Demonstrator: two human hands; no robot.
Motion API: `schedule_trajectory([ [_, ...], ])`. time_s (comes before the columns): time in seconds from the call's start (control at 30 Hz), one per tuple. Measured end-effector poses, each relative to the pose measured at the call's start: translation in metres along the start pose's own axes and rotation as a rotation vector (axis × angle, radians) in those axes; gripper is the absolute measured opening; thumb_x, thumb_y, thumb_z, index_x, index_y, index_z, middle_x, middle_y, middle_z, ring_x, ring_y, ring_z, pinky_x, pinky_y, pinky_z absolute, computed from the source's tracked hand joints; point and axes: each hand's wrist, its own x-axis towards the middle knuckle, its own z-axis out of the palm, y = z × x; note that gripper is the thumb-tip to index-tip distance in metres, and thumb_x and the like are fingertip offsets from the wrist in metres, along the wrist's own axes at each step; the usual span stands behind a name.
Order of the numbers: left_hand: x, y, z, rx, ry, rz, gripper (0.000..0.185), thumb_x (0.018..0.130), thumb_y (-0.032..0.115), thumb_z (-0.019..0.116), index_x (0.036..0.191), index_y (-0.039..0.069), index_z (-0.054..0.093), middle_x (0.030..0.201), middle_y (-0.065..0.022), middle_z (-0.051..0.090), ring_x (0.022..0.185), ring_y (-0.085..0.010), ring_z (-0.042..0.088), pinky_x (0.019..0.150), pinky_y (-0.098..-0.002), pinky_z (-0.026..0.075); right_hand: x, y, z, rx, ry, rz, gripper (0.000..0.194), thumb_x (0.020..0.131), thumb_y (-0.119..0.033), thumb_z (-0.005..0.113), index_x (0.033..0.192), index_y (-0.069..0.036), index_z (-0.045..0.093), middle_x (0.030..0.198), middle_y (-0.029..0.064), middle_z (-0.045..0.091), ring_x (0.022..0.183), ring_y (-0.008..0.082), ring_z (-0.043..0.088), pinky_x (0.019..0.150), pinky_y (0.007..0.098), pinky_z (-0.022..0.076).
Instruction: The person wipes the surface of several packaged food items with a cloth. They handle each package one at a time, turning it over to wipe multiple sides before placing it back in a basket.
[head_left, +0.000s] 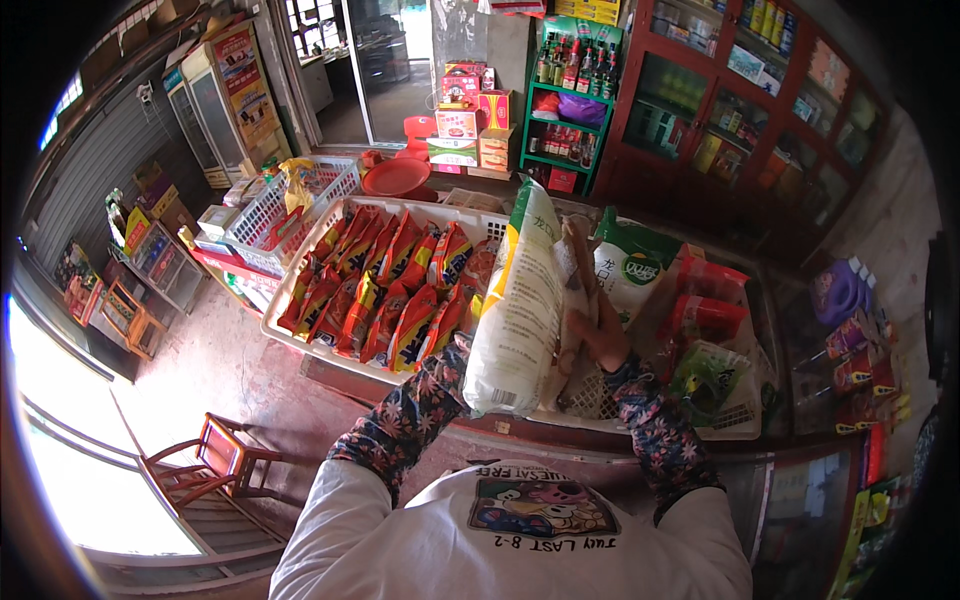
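Observation:
A large white plastic bag with green and yellow trim (517, 307) stands tilted in front of me, bearing printed writing. My left arm, in a floral sleeve (427, 397), reaches to the bag's left side; the hand is almost wholly hidden behind it. On the other side, my right hand (606, 337) has its thumb and fingers around a clear plastic package (571, 300) pressed beside the white bag. Behind that hand lies a green-and-white bag (630, 259). Red plastic packs (705, 304) and a green clear packet (709, 379) sit farther right in a pale basket (727, 431).
A white plastic basket (266, 319) of red-and-yellow packets stands left of the bag. Beyond it are another white basket (341, 169) and a red basin (395, 176). A wooden chair (217, 454) is at lower left; red glass-door cabinets (630, 169) line the back.

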Motion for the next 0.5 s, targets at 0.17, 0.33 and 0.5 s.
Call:
schedule_trajectory([
  [0.17, -0.002, 0.000, 0.009, 0.061, 0.028, 0.040, 0.066, 0.099, 0.053, 0.042, 0.147, 0.007, 0.039, 0.139, -0.0180, 0.051, 0.122, -0.0338, 0.055, 0.100, -0.0504, 0.047, -0.001, -0.002, -0.003, 0.289, -0.006, 0.093, 0.081, 0.091, -0.013, 0.067, 0.156, -0.004, 0.019, 0.147, 0.0090, 0.043, 0.129, 0.0207, 0.046, 0.106, 0.0352, 0.0392],
  [0.33, -0.003, 0.000, 0.013, 0.124, 0.060, 0.072, 0.069, 0.098, 0.057, 0.041, 0.146, 0.007, 0.040, 0.139, -0.0179, 0.051, 0.121, -0.0340, 0.055, 0.099, -0.0507, 0.047, 0.001, -0.007, -0.001, 0.385, 0.112, 0.182, 0.085, 0.087, -0.006, 0.069, 0.156, -0.008, 0.019, 0.146, 0.0083, 0.044, 0.128, 0.0200, 0.047, 0.104, 0.0337, 0.0410],
  [0.5, -0.006, 0.002, 0.017, 0.163, 0.083, 0.111, 0.072, 0.097, 0.060, 0.040, 0.146, 0.007, 0.040, 0.139, -0.0177, 0.052, 0.121, -0.0342, 0.055, 0.099, -0.0509, 0.048, 0.001, -0.009, 0.002, 0.426, 0.127, 0.192, 0.077, 0.088, -0.005, 0.066, 0.154, -0.007, 0.026, 0.139, 0.0088, 0.051, 0.123, 0.0210, 0.052, 0.101, 0.0335, 0.0440],
])
